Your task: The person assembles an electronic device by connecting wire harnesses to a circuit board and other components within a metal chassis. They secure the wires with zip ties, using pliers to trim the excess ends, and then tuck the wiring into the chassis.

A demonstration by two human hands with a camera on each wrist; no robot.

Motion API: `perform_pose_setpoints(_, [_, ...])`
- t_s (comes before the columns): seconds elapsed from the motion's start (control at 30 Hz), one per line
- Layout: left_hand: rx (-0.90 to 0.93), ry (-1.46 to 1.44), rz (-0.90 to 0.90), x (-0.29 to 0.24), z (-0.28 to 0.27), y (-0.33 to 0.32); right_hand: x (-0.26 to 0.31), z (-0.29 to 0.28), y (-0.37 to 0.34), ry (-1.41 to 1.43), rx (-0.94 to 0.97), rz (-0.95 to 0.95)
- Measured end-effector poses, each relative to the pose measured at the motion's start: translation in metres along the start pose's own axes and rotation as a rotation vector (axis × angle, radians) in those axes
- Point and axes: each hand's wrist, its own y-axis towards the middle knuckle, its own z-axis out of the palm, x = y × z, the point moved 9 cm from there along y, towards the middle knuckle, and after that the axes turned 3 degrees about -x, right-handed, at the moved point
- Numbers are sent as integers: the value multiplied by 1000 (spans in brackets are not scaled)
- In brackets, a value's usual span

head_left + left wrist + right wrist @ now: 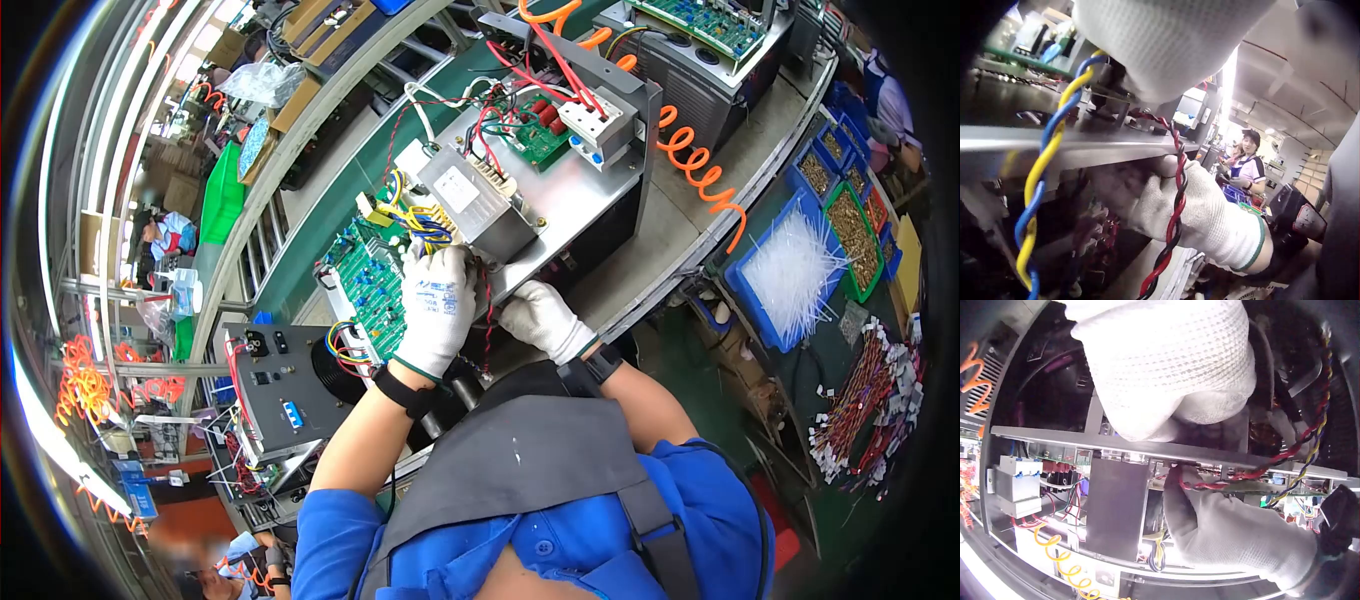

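Observation:
My gloved left hand [440,305] is at the front edge of the metal chassis panel [590,215], beside the transformer [475,205]. Its fingertips pinch the twisted red-and-black wires [1222,485], which hang down past the edge. The gloved right hand [545,318] reaches under that edge with bent fingers; in the right wrist view its fingertips pass behind the panel rim, and I cannot tell what they hold. Twisted blue-and-yellow wires [1054,137] hang in front of the left wrist camera. A green circuit board [365,280] lies to the left of the left hand.
A terminal block [600,125] stands on the panel's right end, with a coiled orange air hose [690,165] beyond. At right are a blue tray of white cable ties [790,265], screw bins [850,235] and bundled wire harnesses [870,410]. Another grey unit [275,385] sits at left.

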Motion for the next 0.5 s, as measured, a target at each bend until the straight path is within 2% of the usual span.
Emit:
perform_pose_setpoints(0.03, [-26, -37, -67, 7, -1, -1, -4, 1, -1, 160, -83, 50])
perform_pose_setpoints(0.17, [-80, -32, -35, 2, -8, 3, -4, 6, -6, 141, -16, 83])
perform_pose_setpoints(0.23, [-33, 27, -72, 0, -10, 7, -6, 1, -2, 64, 14, 114])
perform_pose_setpoints(0.27, [-62, 62, -52, -3, -12, 8, 3, 13, -7, -76, 37, 14])
perform_pose_setpoints(0.3, [-57, 70, -60, -4, -11, 10, 6, 12, -10, -72, 39, 25])
perform_pose_setpoints(0.37, [-56, 120, -63, -6, -11, 12, 24, 19, -20, -1155, 124, -218])
perform_pose_setpoints(0.4, [-45, 154, -54, -8, -10, 12, 20, 12, -14, -1154, 131, -207])
perform_pose_setpoints(0.47, [-17, 154, -85, -6, -7, 11, 17, 0, -2, -869, 114, -194])
perform_pose_setpoints(0.5, [5, 149, -102, -6, -5, 10, 15, 1, -3, -879, 121, -187])
